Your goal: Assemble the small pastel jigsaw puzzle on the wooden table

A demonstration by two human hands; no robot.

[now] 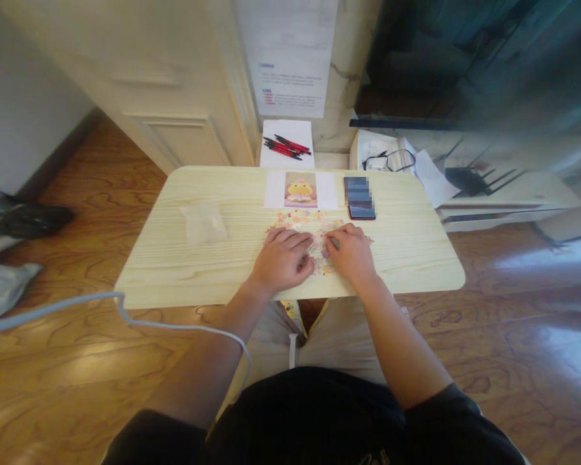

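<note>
Red-and-black pens [286,148], a phone [359,197] (partly pixelated), printed wall sheet [290,71], probably a dark router [466,181]

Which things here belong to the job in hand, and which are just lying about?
Probably the job:
small colored pieces, around left hand and right hand
printed picture, just beyond them

Apparently lying about:
red-and-black pens
phone
pale packet, role unclear

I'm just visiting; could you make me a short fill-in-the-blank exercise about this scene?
1. From the person's side, the phone lies to the ____ of the picture sheet.
2. The pens beyond the table are black and ____.
3. Among the small colourful pieces, the hand nearer the pale packet is the ____ one.

Missing words: right; red; left.
</note>
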